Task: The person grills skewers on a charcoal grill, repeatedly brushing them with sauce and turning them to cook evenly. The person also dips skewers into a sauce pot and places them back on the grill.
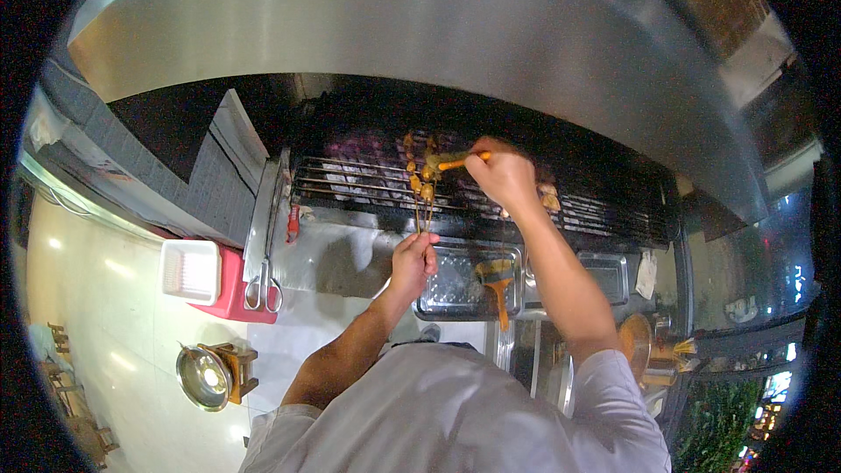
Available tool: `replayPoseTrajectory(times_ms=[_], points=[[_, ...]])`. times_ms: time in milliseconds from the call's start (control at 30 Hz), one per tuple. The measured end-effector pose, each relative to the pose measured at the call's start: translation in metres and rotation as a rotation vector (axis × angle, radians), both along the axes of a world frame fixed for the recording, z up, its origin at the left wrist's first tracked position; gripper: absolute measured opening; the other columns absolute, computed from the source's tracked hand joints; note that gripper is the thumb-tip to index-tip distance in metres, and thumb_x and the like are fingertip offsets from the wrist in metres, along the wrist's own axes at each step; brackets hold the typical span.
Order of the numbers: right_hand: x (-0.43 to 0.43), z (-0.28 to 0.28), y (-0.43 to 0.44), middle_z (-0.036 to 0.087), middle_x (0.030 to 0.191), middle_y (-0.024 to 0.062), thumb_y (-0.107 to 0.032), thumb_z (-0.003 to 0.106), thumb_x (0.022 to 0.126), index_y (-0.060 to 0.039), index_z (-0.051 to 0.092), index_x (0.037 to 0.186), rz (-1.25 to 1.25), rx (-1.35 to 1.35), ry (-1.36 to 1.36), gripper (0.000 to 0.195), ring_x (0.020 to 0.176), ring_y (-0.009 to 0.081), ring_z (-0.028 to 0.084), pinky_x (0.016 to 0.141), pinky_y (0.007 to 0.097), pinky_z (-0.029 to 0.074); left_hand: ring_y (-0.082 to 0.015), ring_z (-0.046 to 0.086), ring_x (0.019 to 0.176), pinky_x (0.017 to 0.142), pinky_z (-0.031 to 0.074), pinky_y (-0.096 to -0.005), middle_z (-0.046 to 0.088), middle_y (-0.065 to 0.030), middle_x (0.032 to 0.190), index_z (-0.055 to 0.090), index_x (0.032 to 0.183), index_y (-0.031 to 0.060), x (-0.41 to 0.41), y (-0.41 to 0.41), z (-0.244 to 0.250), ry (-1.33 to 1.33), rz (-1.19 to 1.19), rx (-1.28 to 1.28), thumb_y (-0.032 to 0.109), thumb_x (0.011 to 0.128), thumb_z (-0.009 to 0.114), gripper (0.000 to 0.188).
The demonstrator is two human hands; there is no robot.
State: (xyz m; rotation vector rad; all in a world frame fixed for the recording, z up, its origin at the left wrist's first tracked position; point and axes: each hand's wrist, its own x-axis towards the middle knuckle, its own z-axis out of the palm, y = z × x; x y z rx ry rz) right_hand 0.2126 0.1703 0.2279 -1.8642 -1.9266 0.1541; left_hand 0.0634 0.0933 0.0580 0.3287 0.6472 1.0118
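My left hand (414, 263) pinches the lower ends of two thin skewers (423, 217), which point away from me over the grill grate (368, 182). Browned, glossy food pieces (427, 192) are threaded on them. From the right, my right hand (502, 167) grips the orange handle of a brush (460, 162); its head lies against the food and is partly blurred. A second brush (502, 289) with an orange handle rests on a metal tray (427, 299) below the grill. Beyond my right forearm, more pale food (549, 197) lies on the grate.
A steel hood (394, 20) spans above the grill. Long tongs (265, 282) and a red object (293, 223) lie at the left. A white basket (190, 270) sits on a red container (230, 305). Another metal tray (608, 269) and a folded cloth (646, 274) are at the right.
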Motion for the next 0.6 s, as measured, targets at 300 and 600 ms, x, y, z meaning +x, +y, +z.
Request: replayPoseTrajectory(times_ms=[300,600], points=[[-0.023,0.020,-0.020,0.062,0.071,0.0148,-0.021,0.061,0.068,-0.0048,0.064,0.073,0.147,0.079,-0.001,0.018,0.067,0.0328,0.061,0.063,0.0395,0.049,-0.0124,0.037,0.042,0.042,0.031,-0.0268,0.044,-0.0028,0.052,0.053,0.090,0.0048,-0.006,0.007,0.008,-0.021,-0.079,-0.045,0.020,0.094,0.044,0.018],[-0.054,0.022,0.049,0.064,0.080,0.0137,-0.031,0.061,0.074,-0.0083,0.064,0.089,0.167,-0.185,-0.046,0.027,0.074,0.0310,0.063,0.066,0.0368,0.049,-0.0113,0.036,0.040,0.038,0.029,-0.0261,0.044,-0.0027,0.050,0.053,0.090,0.0018,-0.011,0.007,0.003,-0.048,-0.077,0.030,0.020,0.095,0.041,0.022]])
